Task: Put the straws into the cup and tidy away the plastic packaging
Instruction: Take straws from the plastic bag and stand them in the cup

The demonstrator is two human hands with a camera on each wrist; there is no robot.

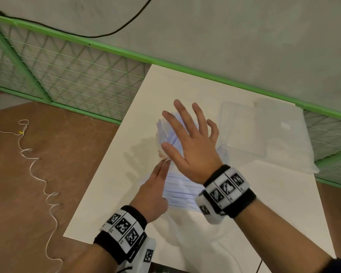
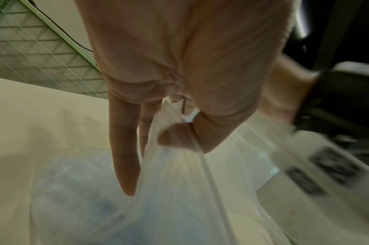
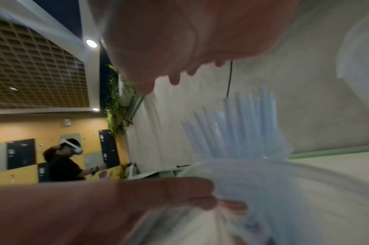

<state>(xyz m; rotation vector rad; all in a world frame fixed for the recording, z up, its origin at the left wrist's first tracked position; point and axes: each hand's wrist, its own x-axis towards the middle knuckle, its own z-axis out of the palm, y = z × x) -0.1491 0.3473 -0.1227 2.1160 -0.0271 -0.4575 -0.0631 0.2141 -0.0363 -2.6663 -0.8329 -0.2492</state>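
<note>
Pale blue straws point(image 1: 165, 126) fan out upright on the white table point(image 1: 110, 194), past the spread fingers of my right hand point(image 1: 187, 134), which hovers open over them. A clear curved cup edge point(image 1: 159, 146) shows beside my right thumb; the rest is hidden. The clear plastic packaging point(image 1: 177, 191) with more blue straws inside lies under my right wrist. My left hand point(image 1: 162, 166) pinches the packaging's edge. In the left wrist view the thumb point(image 2: 173, 137) presses the plastic film point(image 2: 179, 190) against the fingers. The right wrist view shows the straws point(image 3: 242, 126) rising from the film.
A clear plastic box point(image 1: 242, 131) stands at the back right of the table, with a clear bag point(image 1: 295, 138) beyond it. A green mesh fence point(image 1: 67, 71) borders the table. A white cord point(image 1: 37, 170) lies on the brown floor. A person in a headset point(image 3: 64, 162) stands far off.
</note>
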